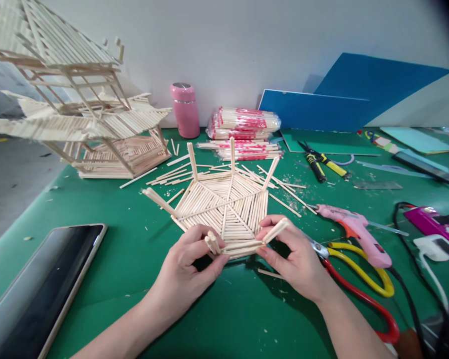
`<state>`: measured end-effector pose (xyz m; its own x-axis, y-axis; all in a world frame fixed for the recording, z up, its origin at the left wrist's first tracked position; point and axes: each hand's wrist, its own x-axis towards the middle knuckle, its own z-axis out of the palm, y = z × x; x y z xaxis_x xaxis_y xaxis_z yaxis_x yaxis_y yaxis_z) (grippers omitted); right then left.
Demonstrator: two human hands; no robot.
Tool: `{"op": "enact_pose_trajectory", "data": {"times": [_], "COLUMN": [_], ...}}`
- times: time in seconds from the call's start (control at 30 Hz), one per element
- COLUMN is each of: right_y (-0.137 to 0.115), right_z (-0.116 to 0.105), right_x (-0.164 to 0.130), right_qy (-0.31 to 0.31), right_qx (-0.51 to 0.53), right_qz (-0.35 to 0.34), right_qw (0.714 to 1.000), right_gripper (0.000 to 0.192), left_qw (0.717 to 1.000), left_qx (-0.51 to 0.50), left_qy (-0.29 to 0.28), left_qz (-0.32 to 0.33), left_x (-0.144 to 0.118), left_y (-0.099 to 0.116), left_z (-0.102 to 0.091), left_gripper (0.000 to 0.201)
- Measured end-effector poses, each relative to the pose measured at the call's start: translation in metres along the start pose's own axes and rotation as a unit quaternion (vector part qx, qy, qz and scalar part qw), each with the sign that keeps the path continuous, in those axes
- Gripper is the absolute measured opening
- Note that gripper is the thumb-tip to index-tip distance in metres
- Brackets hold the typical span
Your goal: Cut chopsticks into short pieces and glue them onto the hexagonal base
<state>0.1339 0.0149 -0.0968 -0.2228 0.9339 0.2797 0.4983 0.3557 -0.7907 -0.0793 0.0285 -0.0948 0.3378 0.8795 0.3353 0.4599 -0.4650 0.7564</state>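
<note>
A tablet (41, 289) lies at the near left of the green mat (134, 249), with a tall stick tower (78, 109) far behind it. The left hand (187, 269) pinches the near left corner post of the six-sided stick frame (224, 204), which sits mid-mat. The right hand (295, 254) grips the frame's near right post between thumb and fingers. Scissors (359, 279) and a pink glue gun (359, 234) lie just right.

Craft workbench: glue gun (355, 232), stick model (75, 114).
</note>
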Motion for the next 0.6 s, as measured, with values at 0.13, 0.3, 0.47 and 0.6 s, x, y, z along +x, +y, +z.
{"op": "enact_pose_trajectory", "data": {"times": [0.13,0.3,0.47,0.6], "right_y": [-0.0001,-0.0014,-0.0012,-0.0004], "right_z": [-0.0002,-0.0003,0.0003,0.0005], "right_x": [0.0002,0.0,0.0007,0.0003], "right_qy": [-0.005,-0.004,0.001,-0.002], "right_qx": [0.003,0.0,-0.002,0.001], "right_qz": [0.003,0.008,0.005,0.011], "right_qw": [1.0,1.0,1.0,1.0], "right_gripper": [0.008,0.008,0.008,0.008], "left_qw": [1.0,1.0,1.0,1.0], "left_qx": [0.003,0.002,0.007,0.008], "left_qy": [0.001,-0.001,-0.002,-0.006], "left_qz": [0.004,0.002,-0.004,0.0], "left_x": [-0.001,-0.0011,-0.001,-0.0014], "left_y": [-0.0009,-0.0015,-0.0008,-0.0009], "left_z": [-0.0005,-0.0006,-0.0005,-0.0006], "left_gripper": [0.008,0.008,0.008,0.007]}}
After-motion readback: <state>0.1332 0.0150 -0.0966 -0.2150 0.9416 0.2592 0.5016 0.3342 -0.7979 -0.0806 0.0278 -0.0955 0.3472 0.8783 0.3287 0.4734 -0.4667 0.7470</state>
